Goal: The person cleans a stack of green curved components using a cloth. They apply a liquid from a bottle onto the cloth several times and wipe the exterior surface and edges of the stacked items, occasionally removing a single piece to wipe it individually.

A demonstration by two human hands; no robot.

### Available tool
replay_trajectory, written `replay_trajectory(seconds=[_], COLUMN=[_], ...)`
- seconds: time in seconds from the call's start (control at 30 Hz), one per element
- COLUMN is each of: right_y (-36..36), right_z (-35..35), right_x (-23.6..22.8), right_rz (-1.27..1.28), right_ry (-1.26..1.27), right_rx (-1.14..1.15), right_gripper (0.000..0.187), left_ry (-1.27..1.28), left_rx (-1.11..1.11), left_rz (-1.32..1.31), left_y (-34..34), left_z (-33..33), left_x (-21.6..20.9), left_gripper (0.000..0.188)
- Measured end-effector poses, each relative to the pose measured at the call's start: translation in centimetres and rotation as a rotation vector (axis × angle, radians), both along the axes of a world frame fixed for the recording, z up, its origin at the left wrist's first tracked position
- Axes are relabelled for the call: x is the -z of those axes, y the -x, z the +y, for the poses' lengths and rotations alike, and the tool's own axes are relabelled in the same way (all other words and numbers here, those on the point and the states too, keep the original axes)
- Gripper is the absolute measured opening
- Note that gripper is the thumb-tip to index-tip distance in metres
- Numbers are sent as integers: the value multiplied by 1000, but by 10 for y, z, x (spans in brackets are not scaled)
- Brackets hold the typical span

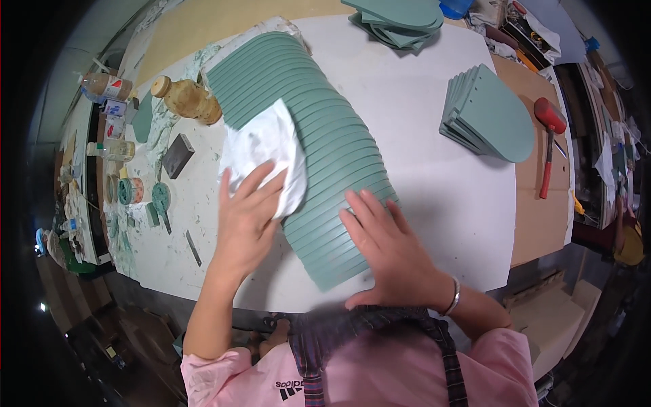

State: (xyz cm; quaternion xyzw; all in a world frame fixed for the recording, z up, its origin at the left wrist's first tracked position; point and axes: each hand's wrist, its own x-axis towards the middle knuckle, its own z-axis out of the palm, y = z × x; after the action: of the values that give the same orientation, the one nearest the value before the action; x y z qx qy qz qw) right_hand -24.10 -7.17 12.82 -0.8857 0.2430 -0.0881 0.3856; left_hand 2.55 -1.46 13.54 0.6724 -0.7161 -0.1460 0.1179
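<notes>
The green row [325,129] lies fanned out, left hand [247,220] spread over a white cloth [264,139] on its left side, right hand [393,254] splayed over its near end, the stack [498,112] rightward not yet laid out.

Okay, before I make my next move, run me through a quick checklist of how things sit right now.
1. Left hand on the white cloth: ok, fingers spread over its near part.
2. Right hand at the near end of the green pieces: ok, fingers lie over them; how hard they press, cannot tell.
3. Green pieces overlapping in a row: ok.
4. Whole row uncovered: not ok, cloth and hands hide parts.
5. Brown bottle clear of the row: cannot tell, it stands very close.
6. Red mallet out of the way: ok, on the cardboard at right.
</notes>
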Motion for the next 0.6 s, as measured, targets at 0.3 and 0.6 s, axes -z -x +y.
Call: replay_trajectory(seconds=[0.3, 0.6], right_y=[-2, -5], right_z=[20, 23], right_x=[24, 29], right_rz=[14, -11], right_ry=[180, 223], right_rx=[117, 131], right_gripper=[106, 104], left_ry=[67, 121], left_rx=[-1, -62], left_rz=[-133, -88], left_y=[17, 31], left_z=[6, 14], left_x=[4, 8], left_gripper=[21, 24])
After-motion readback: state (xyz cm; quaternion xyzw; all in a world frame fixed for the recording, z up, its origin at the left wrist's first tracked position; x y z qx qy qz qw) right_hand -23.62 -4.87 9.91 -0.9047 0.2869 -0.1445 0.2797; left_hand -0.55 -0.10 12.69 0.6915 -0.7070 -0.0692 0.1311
